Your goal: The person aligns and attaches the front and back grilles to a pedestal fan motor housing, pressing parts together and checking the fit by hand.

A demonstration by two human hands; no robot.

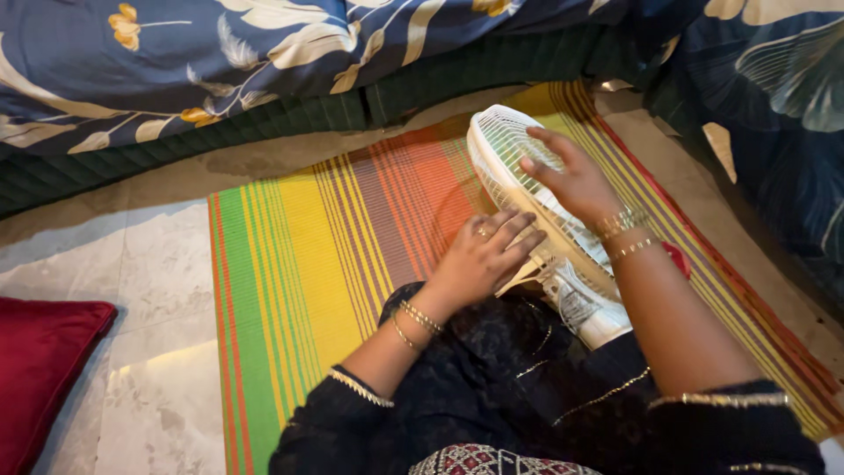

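Note:
A white electric fan with a wire grille lies tilted on a striped mat, its motor housing resting near my lap. My left hand rests on the lower rim of the grille, fingers together, wearing a ring and bangles. My right hand lies flat across the front of the grille with its fingers spread. Neither hand is closed around anything that I can see. Black sleeves with gold trim cover both forearms.
The striped mat in green, yellow and orange lies on a pale marble floor. A bed with a blue floral quilt and dark green base runs along the back. A red cushion sits at the left.

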